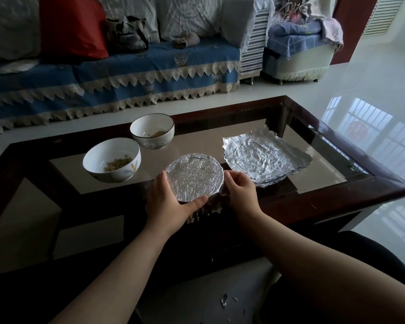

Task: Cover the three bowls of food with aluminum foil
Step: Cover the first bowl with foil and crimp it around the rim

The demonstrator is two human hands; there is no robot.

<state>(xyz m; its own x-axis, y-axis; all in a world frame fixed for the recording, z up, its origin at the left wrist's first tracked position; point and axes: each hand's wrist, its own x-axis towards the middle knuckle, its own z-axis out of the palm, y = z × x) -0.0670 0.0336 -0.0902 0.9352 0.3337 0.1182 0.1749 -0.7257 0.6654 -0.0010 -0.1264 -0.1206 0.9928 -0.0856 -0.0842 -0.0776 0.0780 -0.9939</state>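
Foil scraps (225, 300) on the floor nearest, left hand (167, 203) and right hand (240, 195) cupping the foil-covered bowl (194, 175) upright at the table's (337, 195) near edge, spare foil sheets (264, 157) flat to its right, two uncovered bowls, nearer bowl (111, 160) and farther bowl (152, 130), mouths up, left and beyond.

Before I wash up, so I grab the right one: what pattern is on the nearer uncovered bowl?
Yellow-and-grey flower on white bowl, head view.

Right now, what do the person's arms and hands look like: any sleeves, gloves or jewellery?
Both forearms are bare to the frame edge, with no sleeves showing. The left hand and right hand wear no gloves; no rings, watch or bracelets are visible. The fingers are uncovered.
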